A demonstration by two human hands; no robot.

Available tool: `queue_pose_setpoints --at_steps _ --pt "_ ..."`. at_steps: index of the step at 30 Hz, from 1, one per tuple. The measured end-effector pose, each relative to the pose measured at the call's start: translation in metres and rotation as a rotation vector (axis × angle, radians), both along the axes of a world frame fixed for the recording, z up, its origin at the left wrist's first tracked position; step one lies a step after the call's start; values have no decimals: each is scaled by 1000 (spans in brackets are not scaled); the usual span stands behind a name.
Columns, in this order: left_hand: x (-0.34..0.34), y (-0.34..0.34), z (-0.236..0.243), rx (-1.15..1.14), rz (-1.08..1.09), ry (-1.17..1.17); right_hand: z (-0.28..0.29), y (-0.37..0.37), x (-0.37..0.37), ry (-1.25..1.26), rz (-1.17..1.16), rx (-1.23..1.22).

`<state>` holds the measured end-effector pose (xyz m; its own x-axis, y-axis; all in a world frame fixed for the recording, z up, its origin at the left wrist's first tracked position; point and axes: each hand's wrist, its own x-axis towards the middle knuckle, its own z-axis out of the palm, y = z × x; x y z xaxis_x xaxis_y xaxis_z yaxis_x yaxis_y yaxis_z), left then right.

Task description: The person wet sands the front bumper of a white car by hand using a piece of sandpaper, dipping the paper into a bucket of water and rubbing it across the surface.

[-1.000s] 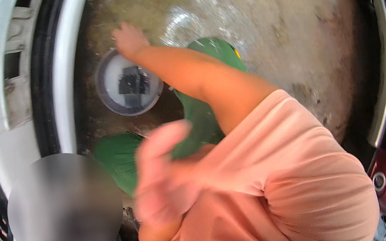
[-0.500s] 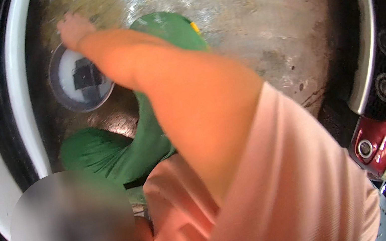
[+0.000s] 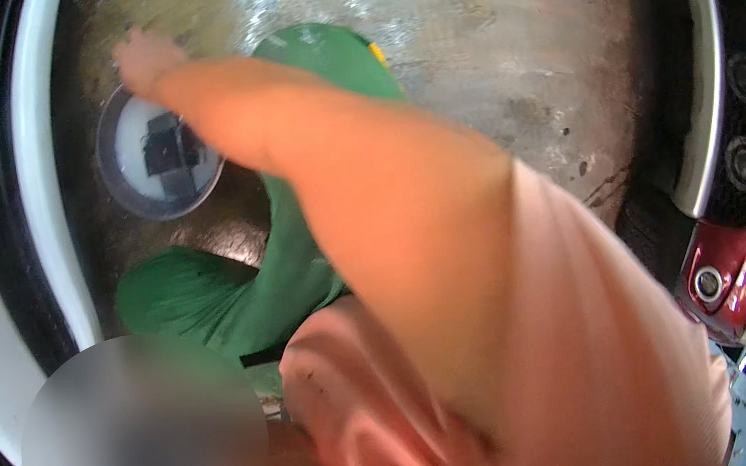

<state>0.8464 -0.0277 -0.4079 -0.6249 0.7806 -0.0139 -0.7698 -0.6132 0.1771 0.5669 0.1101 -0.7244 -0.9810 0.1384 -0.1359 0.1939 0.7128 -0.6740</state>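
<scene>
My right arm stretches across to the far left, where my right hand is at the far rim of a round grey bucket. Its fingers look bent and closed, but blur hides what they hold, if anything. Whitish liquid fills the bucket, with a dark, blocky reflection on its surface. My left hand is out of sight. Green trousers cover my bent legs, beside and below the bucket.
A white car body with a black sill runs along the left. At the right stands the front of a dark red car with a silver bumper strip. Between them lies a wet, stained concrete floor. A blurred round patch covers the lower left.
My right arm and sleeve have shifted slightly, and my torso has turned a little. My right hand stays by the bucket rim, and the bucket stands in the same place.
</scene>
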Motion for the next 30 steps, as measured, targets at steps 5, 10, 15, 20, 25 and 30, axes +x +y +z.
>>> queue_pose_setpoints --at_steps 5,10,15,20,25,30 --pt "-2 1 4 -18 -52 21 7 11 -5 60 -1 10" --pt "0 -6 -5 14 28 61 20 -12 3 34 72 56" --pt "-43 -8 -53 -155 -20 197 -19 34 14 151 -11 -42" --pt "-128 -26 -174 -1604 -165 1003 33 -3 18 512 211 32" --pt "-156 -20 -277 -2092 -995 1297 61 -34 56 -14 696 123" --pt "-172 -1 -305 -2079 -1042 1216 -8 -15 59 -326 793 372"
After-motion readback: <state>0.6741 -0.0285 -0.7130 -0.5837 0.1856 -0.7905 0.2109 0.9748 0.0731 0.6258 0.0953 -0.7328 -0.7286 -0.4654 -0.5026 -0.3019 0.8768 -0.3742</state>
